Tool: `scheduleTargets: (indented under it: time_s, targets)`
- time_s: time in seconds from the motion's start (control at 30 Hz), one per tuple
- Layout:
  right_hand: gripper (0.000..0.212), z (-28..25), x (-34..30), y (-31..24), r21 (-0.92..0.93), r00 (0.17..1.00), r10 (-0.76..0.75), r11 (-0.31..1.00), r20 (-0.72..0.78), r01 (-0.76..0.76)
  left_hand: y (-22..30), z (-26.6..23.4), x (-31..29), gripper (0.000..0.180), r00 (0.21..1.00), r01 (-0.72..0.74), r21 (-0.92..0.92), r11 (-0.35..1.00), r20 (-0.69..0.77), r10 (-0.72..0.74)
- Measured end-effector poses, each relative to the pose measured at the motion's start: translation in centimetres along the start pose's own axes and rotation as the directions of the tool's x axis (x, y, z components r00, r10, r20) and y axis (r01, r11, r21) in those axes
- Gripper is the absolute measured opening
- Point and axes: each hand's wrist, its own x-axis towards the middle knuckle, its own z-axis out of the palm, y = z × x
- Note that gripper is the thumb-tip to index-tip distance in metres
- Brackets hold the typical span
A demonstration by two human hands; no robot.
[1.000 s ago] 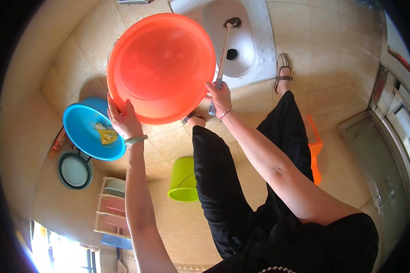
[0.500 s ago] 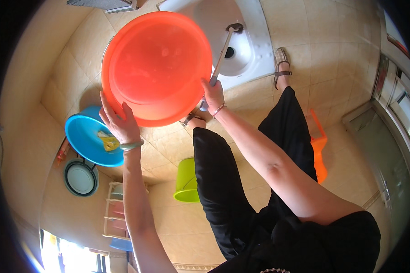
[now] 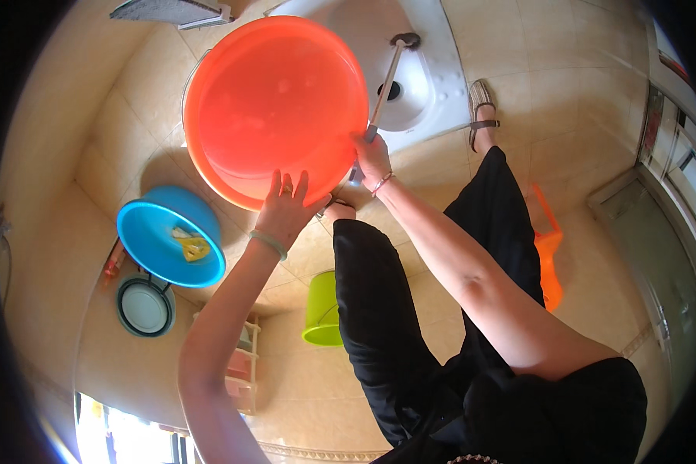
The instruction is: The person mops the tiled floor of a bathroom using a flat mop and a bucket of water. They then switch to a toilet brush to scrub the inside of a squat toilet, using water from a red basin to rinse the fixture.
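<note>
A large orange-red plastic basin is tilted in front of me, its rim at my right hand. My right hand is closed around the grey grip of a long-handled toilet brush, with thumb and fingers against the basin's right edge. The brush's dark bristle head rests in the white squat toilet, beyond the drain hole. My left hand lies on the basin's near edge, fingers spread over the rim. Whether there is water in the basin I cannot tell.
To the left stands a blue basin holding a yellow and white cloth or packet. Below it hangs a grey folding basin. A lime green bucket is by my left leg and an orange plastic stool by my right. A glass door is at right.
My left hand has slid from the basin's left side to its near edge, and its fingers now spread over the rim. The basin has shifted slightly right. The right hand keeps its grip on the brush.
</note>
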Motion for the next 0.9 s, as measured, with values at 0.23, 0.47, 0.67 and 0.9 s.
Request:
scheduleTargets:
  time_s: [0.23,0.47,0.67,0.9]
  targets:
    - [0.024,-1.3,1.1,-0.9,-0.051,0.997,0.043,0.998,-0.067,-0.047,-0.1,-2.1,4.2,0.063,0.963,0.179,-0.098,0.979,0.223,-0.154]
    - [0.031,-2.9,-0.2,-2.5,-0.188,0.991,0.121,0.974,-0.054,-0.129,0.1,0.1,3.8,0.042,0.98,0.188,-0.126,0.974,0.086,-0.178]
    - [0.029,-8.0,-2.3,-5.0,-0.754,0.995,-0.032,0.654,-0.098,-0.053,-0.4,0.0,3.8,0.041,0.978,0.19,-0.136,0.972,0.108,-0.176]
    - [0.016,-13.1,-1.7,-6.2,-0.937,0.958,-0.275,0.308,0.078,0.165,-1.4,-0.6,3.2,0.038,0.977,0.191,-0.144,0.971,0.12,-0.175]
